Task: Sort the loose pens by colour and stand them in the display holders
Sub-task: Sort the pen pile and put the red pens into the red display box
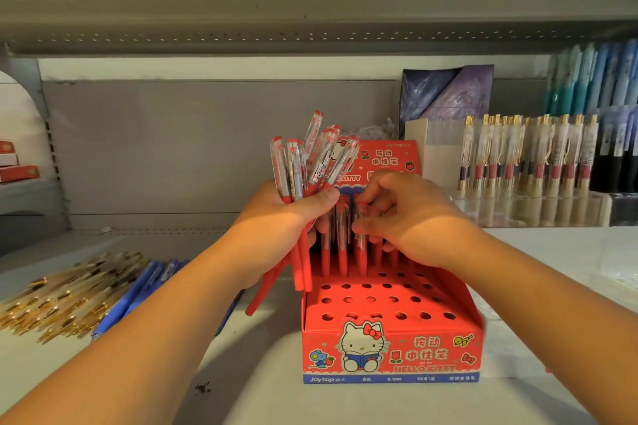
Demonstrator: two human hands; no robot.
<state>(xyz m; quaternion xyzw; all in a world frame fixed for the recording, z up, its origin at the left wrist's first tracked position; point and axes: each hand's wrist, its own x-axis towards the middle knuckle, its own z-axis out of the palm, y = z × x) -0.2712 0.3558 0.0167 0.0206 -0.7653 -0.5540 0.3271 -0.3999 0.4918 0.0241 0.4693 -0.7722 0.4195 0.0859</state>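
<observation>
- Boxes (17,172): three red ones, stacked on a side shelf at far left.
- Gold pens (62,300): one loose heap lying flat on the shelf (241,373), left of the arms. Too many overlap to count.
- Blue pens (148,281): a smaller loose heap, touching the right edge of the gold heap. At least four barrels are distinct.
- Left hand (276,228): fist clenched round a bundle (297,166) of red pens, held just left of the holder and above the shelf. Clear caps point up and fan out, and at least six are countable. Red barrels hang below the fist.
- Holder (390,352): one red cardboard box with a stepped, holed top, standing on the shelf at centre. Three front rows of six holes each are vacant. A fourth row shows three vacant holes.
- Standing pens (341,262): three red ones plainly upright in the rear rows. Further barrels to their right are partly hidden by the right hand.
- Right hand (414,217): thumb and fingertips pinch the cap end of one upright pen (360,245) in the rear of the holder.
- Clear rack (524,203): one, at right rear, filled with gold-clipped pens, roughly a dozen.
</observation>
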